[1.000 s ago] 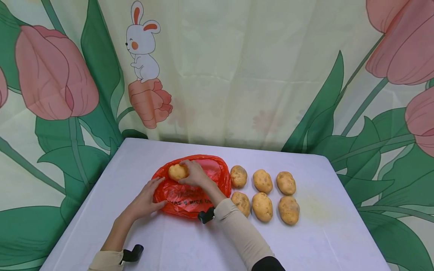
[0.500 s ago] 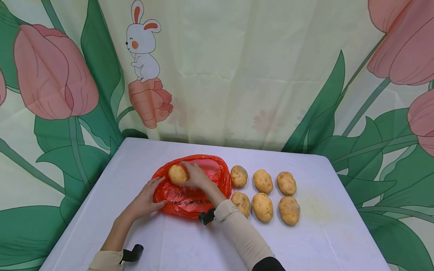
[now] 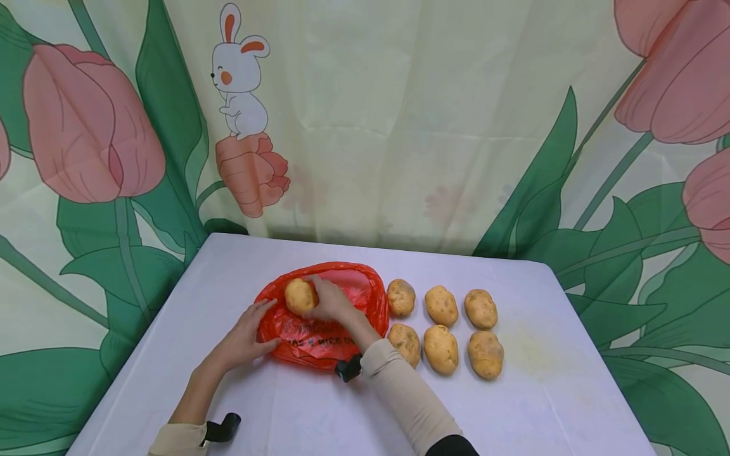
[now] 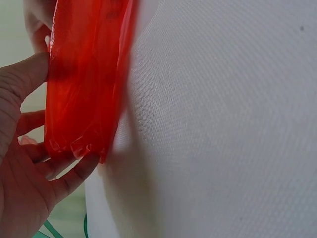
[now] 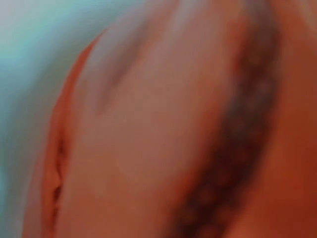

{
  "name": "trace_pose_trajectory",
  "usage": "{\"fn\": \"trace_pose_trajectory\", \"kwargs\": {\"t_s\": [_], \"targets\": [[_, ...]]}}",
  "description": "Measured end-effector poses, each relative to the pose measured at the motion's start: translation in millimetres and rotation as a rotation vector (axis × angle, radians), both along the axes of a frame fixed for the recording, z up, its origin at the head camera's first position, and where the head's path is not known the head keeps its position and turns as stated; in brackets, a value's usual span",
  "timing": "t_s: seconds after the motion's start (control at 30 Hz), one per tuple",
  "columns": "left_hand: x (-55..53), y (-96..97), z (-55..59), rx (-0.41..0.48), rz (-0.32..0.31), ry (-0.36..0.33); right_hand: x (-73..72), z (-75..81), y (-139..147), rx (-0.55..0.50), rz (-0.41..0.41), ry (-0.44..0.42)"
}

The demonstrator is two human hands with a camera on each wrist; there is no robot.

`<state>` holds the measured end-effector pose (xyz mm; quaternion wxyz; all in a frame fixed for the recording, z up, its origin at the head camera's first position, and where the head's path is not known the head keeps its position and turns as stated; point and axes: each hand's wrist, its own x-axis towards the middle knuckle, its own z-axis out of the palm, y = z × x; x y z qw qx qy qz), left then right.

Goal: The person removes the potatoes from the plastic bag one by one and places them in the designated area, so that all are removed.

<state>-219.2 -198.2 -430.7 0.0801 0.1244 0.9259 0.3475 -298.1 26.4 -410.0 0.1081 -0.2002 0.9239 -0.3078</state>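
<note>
A red plastic bag [image 3: 327, 342] with printed lettering lies opened out on the table, its mouth facing up. Inside its left part is a potato [image 3: 299, 297], held by my right hand [image 3: 331, 301] from its right side. My left hand [image 3: 245, 335] rests at the bag's left side with spread fingers. The left wrist view shows that hand's thumb [image 4: 32, 74] and fingertips touching the outside of the red bag [image 4: 81, 99]. The right wrist view is a blurred close-up with reddish tones and a dark band [image 5: 233, 134].
Several potatoes stand in two rows right of the bag, such as a front one [image 3: 441, 349] and a back one [image 3: 441, 305]. The right forearm overlaps the nearest front potato [image 3: 405, 344]. Under everything is a white tablecloth [image 3: 308, 418], with a printed curtain [image 3: 388, 126] behind.
The potato in my right hand has turned slightly and sits a little lower in the bag. My left hand stays in place at the bag's side.
</note>
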Motion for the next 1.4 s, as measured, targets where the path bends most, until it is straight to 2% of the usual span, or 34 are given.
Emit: {"fn": "trace_pose_trajectory", "kwargs": {"t_s": [0.43,0.63,0.97,1.4], "targets": [[1.4,1.1,0.3,-0.008,0.008,0.004,6.8,-5.3,9,-0.093,-0.026,0.031],[1.0,2.0,1.8,-0.010,0.008,0.002,14.3,-3.7,19,-0.179,-0.070,0.018],[1.4,2.1,2.8,-0.024,0.022,-0.012,30.9,-1.3,32,-0.287,-0.089,0.005],[1.0,2.0,1.5,-0.028,0.016,-0.004,62.2,7.1,53,-0.402,-0.071,0.003]]}}
